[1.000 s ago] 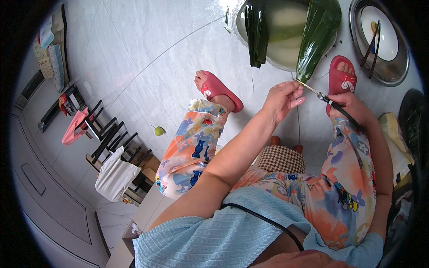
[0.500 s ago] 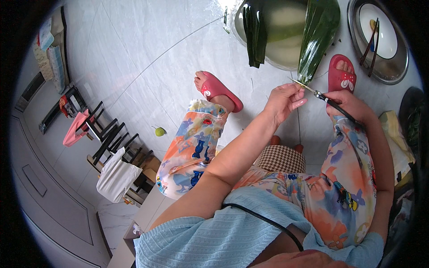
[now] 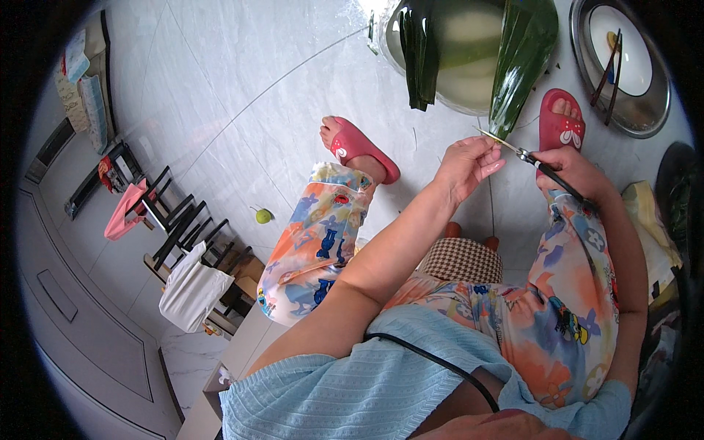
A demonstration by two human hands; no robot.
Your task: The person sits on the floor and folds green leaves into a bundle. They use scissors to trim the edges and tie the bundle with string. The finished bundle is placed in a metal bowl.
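Note:
My left hand is closed in a pinch at the narrow lower end of long, dark green leaves. These leaves fan out upward over the side of a round basin of cloudy water. In my right hand I hold scissors with black handles. Their blades cross the leaf end just beside my left fingertips, which partly hide that spot. A second bundle of dark leaves hangs over the basin's left part.
At the upper right, a metal tray holds a white plate and dark chopsticks. A checked stool stands between my legs. A small green fruit lies on the floor at left, near a black rack.

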